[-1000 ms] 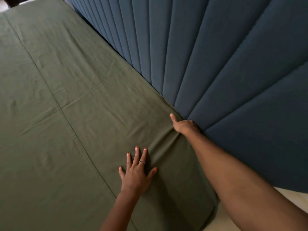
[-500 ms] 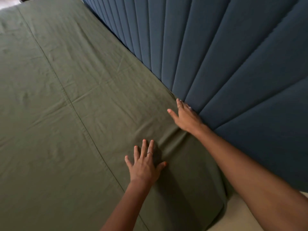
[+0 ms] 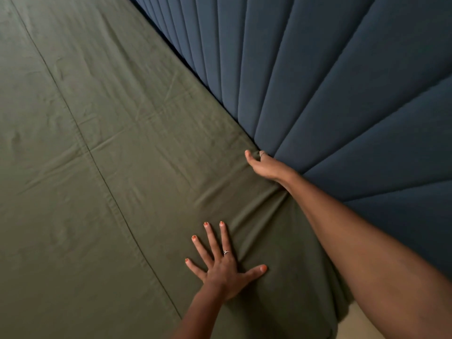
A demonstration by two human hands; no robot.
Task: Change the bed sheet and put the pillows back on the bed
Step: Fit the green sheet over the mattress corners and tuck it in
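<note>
- A person leans over a bed, seen from a camera worn on their head, looking down at both bare arms.
- A dark green bed sheet (image 3: 102, 167) lies spread across the mattress, mostly flat, with fold creases and a stitched seam running away from the left hand.
- The left hand (image 3: 221, 267) is spread wide, fingers straight and apart, palm pressed flat on the sheet near the bed's corner. It wears a ring and orange nail polish.
- The right hand (image 3: 263, 165) is beyond the left hand and just to its right, at the line where the sheet meets the headboard. Its thumb points up; its fingers go down into the gap, so I cannot tell whether they pinch the cloth or only push it.
- Wrinkles in the sheet fan out from the right hand toward the left hand.
- A padded blue headboard (image 3: 330, 94) with vertical channels rises directly behind the right hand.
- Progress, as a judgement: the sheet appears to be on and is being tucked along the head edge; the corner below the right forearm hangs loosely gathered. No pillows are in view, so putting them back seems still to come.
- No brands, labels or readable writing are visible.
</note>
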